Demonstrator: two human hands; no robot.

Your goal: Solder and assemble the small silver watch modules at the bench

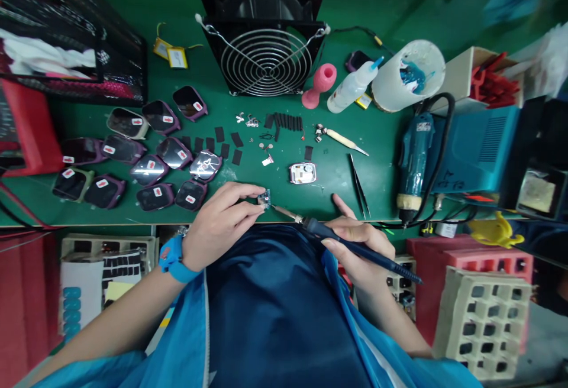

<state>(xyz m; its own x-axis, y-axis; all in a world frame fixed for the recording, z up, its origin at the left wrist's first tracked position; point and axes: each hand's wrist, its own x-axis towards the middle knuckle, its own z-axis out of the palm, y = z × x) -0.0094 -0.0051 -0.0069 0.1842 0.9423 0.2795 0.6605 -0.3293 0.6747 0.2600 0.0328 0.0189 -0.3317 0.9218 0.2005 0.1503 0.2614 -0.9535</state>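
Near the front edge of the green bench, my left hand [226, 213] pinches a small circuit board [265, 199] between its fingertips. A soldering iron [346, 241] lies in the closed grip of my right hand [361, 243], its index finger stretched out. The iron's tip reaches the right side of the board; whether it touches cannot be made out. Beyond the hands sits an open watch case [303, 173] with white parts inside. Black tweezers [358, 186] rest to the right of it. Small loose metal parts [267, 156] lie behind the board.
At the back stands a fan [266, 60]. Several smartwatches [151, 170] with red-arrow stickers spread across the left. Black pads [225, 150], a clear bottle [352, 87], a white tub [408, 77] and an electric screwdriver [416, 163] are around. Foam trays [483, 323] sit below the edge.
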